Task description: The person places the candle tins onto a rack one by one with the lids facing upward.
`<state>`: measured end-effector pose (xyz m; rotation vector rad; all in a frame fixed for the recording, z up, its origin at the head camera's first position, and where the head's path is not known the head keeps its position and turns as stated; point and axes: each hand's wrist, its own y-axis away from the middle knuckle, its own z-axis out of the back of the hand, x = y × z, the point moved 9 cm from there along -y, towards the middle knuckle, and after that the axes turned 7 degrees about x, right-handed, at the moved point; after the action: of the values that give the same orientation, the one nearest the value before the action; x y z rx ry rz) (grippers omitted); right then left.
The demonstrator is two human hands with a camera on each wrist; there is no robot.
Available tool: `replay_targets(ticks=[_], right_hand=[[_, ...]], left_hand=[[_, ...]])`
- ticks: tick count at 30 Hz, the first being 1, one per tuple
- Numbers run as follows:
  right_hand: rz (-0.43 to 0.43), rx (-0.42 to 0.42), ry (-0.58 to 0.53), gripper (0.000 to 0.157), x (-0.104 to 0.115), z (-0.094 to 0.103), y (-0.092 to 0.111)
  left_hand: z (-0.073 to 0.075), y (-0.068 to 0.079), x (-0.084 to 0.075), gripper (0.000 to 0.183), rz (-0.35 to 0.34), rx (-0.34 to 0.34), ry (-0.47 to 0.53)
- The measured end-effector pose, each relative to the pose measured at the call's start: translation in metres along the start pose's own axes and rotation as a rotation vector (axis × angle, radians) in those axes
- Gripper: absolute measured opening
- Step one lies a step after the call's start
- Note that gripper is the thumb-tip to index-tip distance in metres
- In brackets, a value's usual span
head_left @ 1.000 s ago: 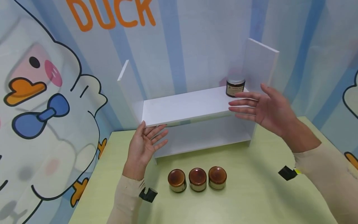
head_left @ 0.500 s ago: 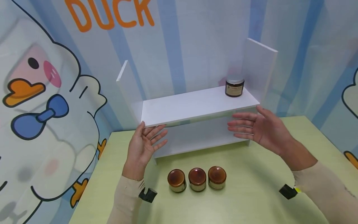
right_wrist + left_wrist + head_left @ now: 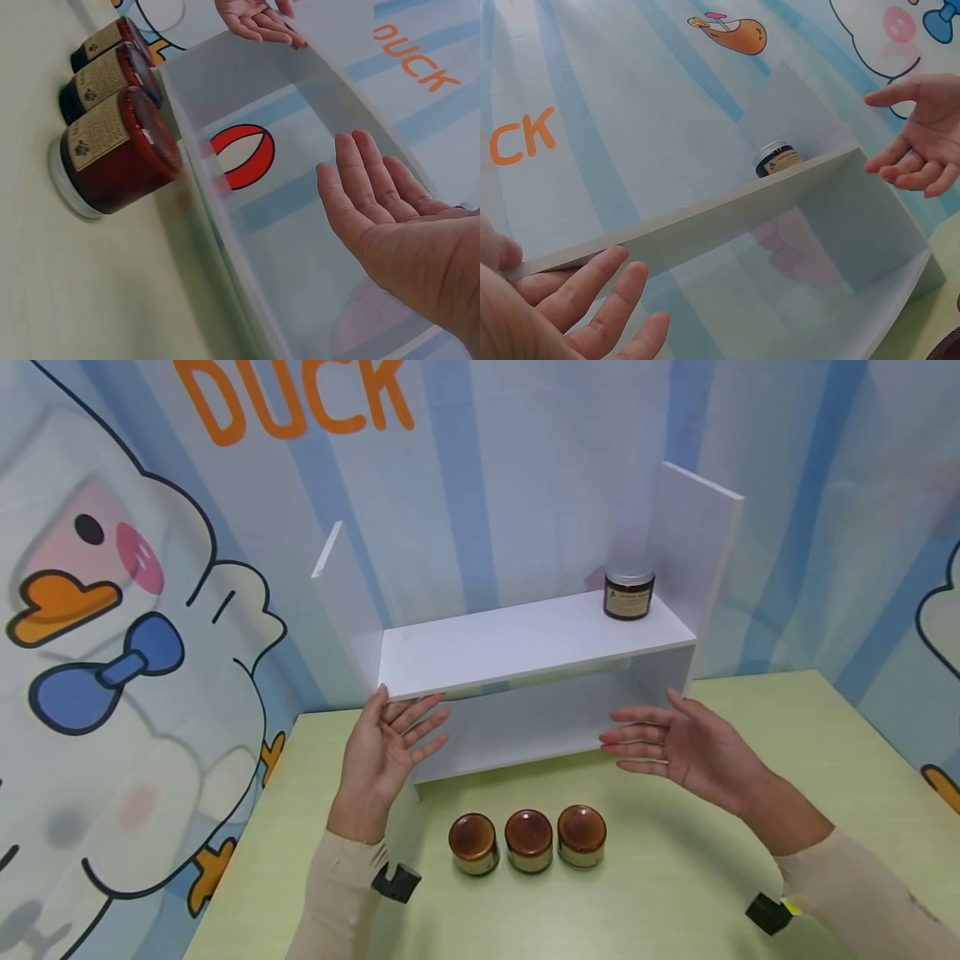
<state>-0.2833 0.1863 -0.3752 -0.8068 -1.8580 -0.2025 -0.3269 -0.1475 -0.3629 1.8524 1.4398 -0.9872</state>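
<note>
A white two-tier shelf (image 3: 510, 647) stands on the table. My left hand (image 3: 378, 760) holds its upper board at the front left corner, thumb on top and fingers underneath. Silver lid up, an amber glass jar (image 3: 628, 599) with a beige label sits at the right end of that board. My right hand (image 3: 697, 756) hovers in front of the shelf's right side, fingers spread and nothing in them. Three similar jars stand in a row before the shelf, the left jar (image 3: 473, 845), middle jar (image 3: 528, 842) and right jar (image 3: 582, 837), upside down with glass bases upward.
The shelf's side panels, left (image 3: 348, 602) and right (image 3: 693, 543), rise above the upper board. Behind stands a blue striped backdrop (image 3: 540, 468) with a cartoon duck (image 3: 142, 693). The pale green table (image 3: 675, 877) extends in front and to the right.
My right hand has moved down from beside the jar on the upper board to a place lower and in front of the shelf. The left hand and jars have stayed put.
</note>
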Motion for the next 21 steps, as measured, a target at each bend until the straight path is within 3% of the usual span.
replay_targets(ticks=[15,21], right_hand=[[-0.012,0.025,-0.075,0.064,-0.032,0.004,0.012],[-0.034,0.005,-0.010,0.057,-0.043,0.007,0.016]], left_hand=[[0.000,0.000,0.000,0.057,-0.003,-0.001,-0.005],[0.001,0.000,0.000,0.055,0.001,-0.009,0.003]])
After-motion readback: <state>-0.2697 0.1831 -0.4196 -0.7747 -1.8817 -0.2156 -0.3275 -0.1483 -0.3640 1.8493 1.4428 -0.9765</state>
